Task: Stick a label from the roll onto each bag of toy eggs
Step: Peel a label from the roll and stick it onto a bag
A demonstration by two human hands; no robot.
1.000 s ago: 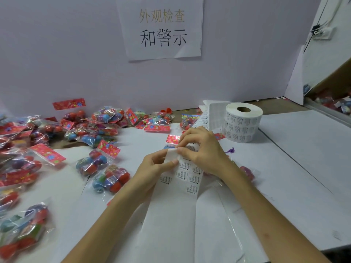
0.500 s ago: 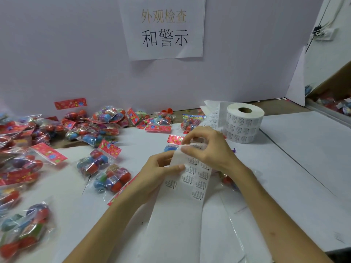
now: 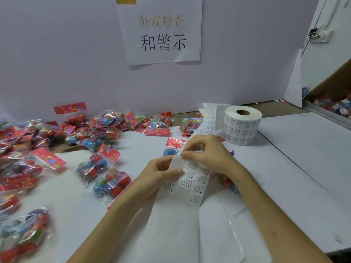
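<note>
Mid-task, by judgement: label peel in hand, none on bag yet. Bags of toy eggs (image 3: pixel 112 182) heaped at frame left; which are labelled, cannot tell. Label strip (image 3: pixel 191 179) at centre, white, rows of small printed labels, running from roll (image 3: pixel 242 126) at upper right of centre. Left hand (image 3: pixel 157 173) pinches strip edge. Right hand (image 3: pixel 207 152) fingertips curled, pinching at label.
</note>
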